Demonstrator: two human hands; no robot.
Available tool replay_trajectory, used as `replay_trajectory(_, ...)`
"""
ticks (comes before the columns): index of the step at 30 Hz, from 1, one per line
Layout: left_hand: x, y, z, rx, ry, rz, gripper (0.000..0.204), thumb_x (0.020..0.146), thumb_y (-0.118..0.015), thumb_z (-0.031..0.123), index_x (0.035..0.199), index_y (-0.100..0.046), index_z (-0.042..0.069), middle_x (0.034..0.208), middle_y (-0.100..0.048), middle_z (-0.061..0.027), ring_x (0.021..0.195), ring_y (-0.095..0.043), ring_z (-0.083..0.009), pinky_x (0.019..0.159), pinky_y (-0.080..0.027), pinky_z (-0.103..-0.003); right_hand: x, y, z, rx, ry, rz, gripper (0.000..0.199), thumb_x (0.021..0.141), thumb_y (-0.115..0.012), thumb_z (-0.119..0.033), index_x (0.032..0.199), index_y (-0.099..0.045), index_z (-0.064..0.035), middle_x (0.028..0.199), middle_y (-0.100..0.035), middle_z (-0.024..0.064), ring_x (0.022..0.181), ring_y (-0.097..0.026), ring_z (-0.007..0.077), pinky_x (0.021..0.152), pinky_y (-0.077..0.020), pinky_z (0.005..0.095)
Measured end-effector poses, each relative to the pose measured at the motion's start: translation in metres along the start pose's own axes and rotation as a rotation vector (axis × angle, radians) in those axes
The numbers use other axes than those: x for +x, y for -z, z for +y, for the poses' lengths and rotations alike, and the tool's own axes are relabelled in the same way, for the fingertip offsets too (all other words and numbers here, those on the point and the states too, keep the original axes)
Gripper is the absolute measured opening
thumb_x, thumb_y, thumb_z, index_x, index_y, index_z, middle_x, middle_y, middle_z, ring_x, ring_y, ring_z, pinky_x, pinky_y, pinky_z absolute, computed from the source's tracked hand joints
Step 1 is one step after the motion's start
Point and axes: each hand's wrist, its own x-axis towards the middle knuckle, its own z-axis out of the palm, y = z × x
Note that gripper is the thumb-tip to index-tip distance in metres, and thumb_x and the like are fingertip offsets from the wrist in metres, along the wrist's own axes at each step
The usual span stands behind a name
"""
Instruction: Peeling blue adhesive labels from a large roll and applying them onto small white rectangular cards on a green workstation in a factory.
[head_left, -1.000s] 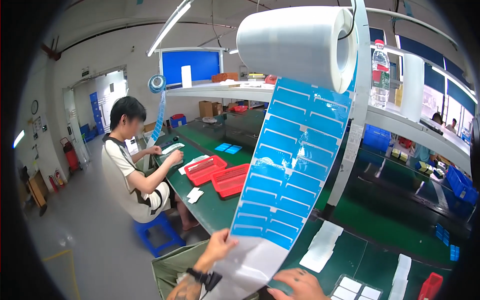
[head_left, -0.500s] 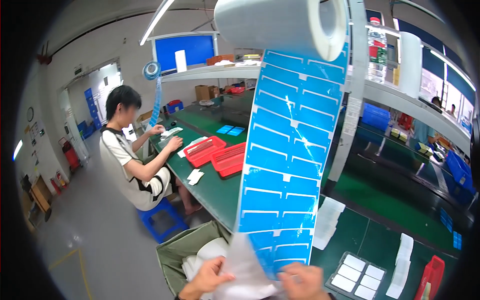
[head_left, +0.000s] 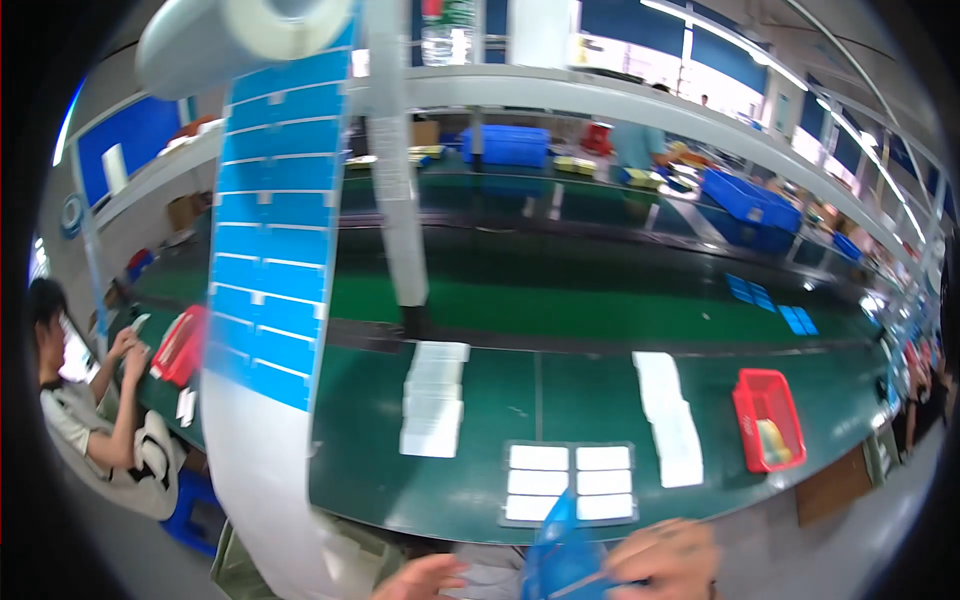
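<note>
My right hand (head_left: 665, 558) is closed on a piece of blue film (head_left: 563, 548), which hangs bent at the table's near edge. My left hand (head_left: 420, 578) is at the lower edge with its fingers apart and nothing visible in them. At left, a big roll (head_left: 215, 45) hangs with its strip of blue film labels (head_left: 270, 220) coming down. Lower on it the labels end and bare white backing (head_left: 262, 480) continues. Just beyond my right hand lies a clear tray (head_left: 572, 480) with several white rectangular pieces in two columns.
Overlapping rows of white sheets, one on the left (head_left: 433, 400) and one on the right (head_left: 670, 420), flank the tray. A red basket (head_left: 768, 420) stands at right. A post (head_left: 395, 200) rises behind. A co-worker (head_left: 110, 430) sits at left. A green bin (head_left: 240, 560) is below the backing.
The view has swung right, so the roll is now at left. The blue film has come off the strip's lower end into my right hand, and my left hand has let go of the backing.
</note>
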Motion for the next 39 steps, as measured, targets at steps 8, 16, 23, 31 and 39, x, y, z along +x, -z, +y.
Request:
replay_trajectory(8, 0.11, -0.024, -0.067, -0.605, 0.323, -0.16, 0.07, 0.098, -0.058, 0.05, 0.145, -0.042, 0.0, 0.139, -0.054, -0.0198, 0.124, -0.056, -0.0279, 0.105, -0.044, -0.043, -0.043, -0.044, 0.034, -0.018, -0.083, -0.256, 0.059, 0.064, -0.087, -0.049, 0.102, -0.069, -0.0066, 0.106, -0.068, 0.0136, 0.094, -0.068, 0.0322, 0.08, -0.054, 0.0405)
replay_trajectory(16, 0.138, -0.025, -0.058, -0.63, 0.237, 0.06, 0.057, 0.099, -0.059, 0.043, 0.132, -0.052, -0.003, 0.126, -0.062, -0.0194, 0.113, -0.062, -0.0268, 0.097, -0.049, -0.039, -0.102, 0.005, 0.07, 0.627, -1.004, 0.189, 0.04, 0.083, -0.082, -0.026, 0.108, -0.067, 0.0019, 0.107, -0.07, 0.0121, 0.087, -0.064, 0.0147, 0.073, -0.0519, 0.0296)
replay_trajectory(23, 0.155, 0.013, -0.006, -0.398, -0.036, 0.28, 0.044, 0.099, -0.061, 0.032, 0.125, -0.06, -0.003, 0.119, -0.067, -0.018, 0.108, -0.065, -0.0243, 0.093, -0.051, -0.033, -0.089, 0.017, 0.109, 0.347, -1.053, 0.16, 0.017, 0.088, -0.075, -0.01, 0.098, -0.073, 0.0041, 0.077, -0.071, 0.0056, 0.063, -0.062, 0.009, 0.055, -0.0479, 0.0256)
replay_trajectory(31, 0.231, 0.038, 0.015, 1.162, -0.153, 0.08, 0.018, 0.086, -0.069, 0.005, 0.102, -0.074, 0.0, 0.096, -0.073, -0.0113, 0.081, -0.069, -0.0185, 0.074, -0.054, -0.03, -0.054, 0.044, 0.166, 0.257, -1.105, 0.173, 0.019, 0.089, -0.068, -0.001, 0.106, -0.074, 0.0068, 0.081, -0.072, 0.0044, 0.064, -0.062, 0.0062, 0.053, -0.0463, 0.0209)
replay_trajectory(39, 0.249, 0.031, -0.003, 1.388, -0.244, -0.015, 0.015, 0.086, -0.069, 0.013, 0.096, -0.075, 0.003, 0.098, -0.072, -0.0142, 0.084, -0.07, -0.0338, 0.077, -0.056, -0.04, -0.063, 0.052, 0.179, 0.266, -1.133, 0.192, 0.018, 0.089, -0.068, -0.003, 0.102, -0.074, 0.0084, 0.077, -0.071, 0.0051, 0.062, -0.06, 0.0063, 0.05, -0.0439, 0.0215)
